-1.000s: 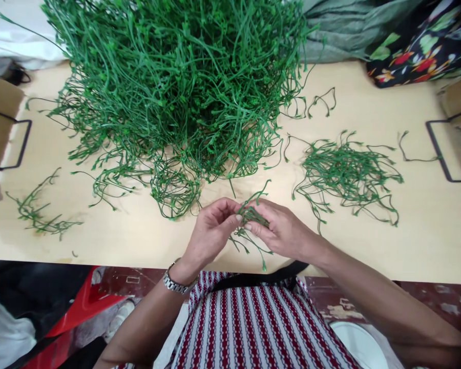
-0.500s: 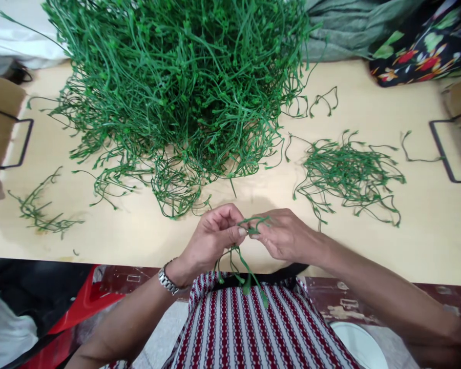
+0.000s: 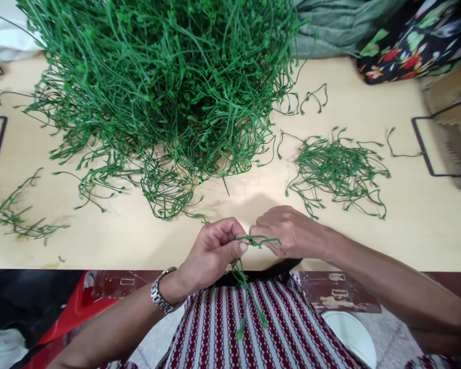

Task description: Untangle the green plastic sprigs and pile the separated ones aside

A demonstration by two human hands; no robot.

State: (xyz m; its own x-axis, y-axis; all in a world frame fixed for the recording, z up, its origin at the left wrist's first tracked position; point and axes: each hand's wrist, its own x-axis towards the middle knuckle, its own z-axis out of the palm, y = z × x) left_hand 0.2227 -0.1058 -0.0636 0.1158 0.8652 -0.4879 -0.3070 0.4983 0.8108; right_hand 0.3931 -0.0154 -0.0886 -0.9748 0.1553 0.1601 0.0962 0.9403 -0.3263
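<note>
My left hand (image 3: 214,252) pinches a thin green plastic stem sprig (image 3: 245,293) between thumb and fingertips. Its lower strands dangle over the table edge in front of my striped clothing, while shorter tips point right. Close beside it, my right hand (image 3: 292,233) is closed with the fingers curled under, and the short tips cross in front of its knuckles. Whatever lies inside those right fingers is hidden. Beyond both hands rises a large heap of green stems (image 3: 157,87), with a small tangle (image 3: 167,192) at its near edge.
A smaller pile of stems (image 3: 340,169) lies to the right on the pale table (image 3: 415,230). Several short pieces (image 3: 26,223) lie at the left. A cardboard box (image 3: 455,138) with a black wire handle stands at the right edge. Floral cloth (image 3: 411,43) lies behind.
My right hand has drawn slightly away from the left fingertips, and more of the sprig's short tips show. The dangling strands have shifted. The whole view has moved a little to the right.
</note>
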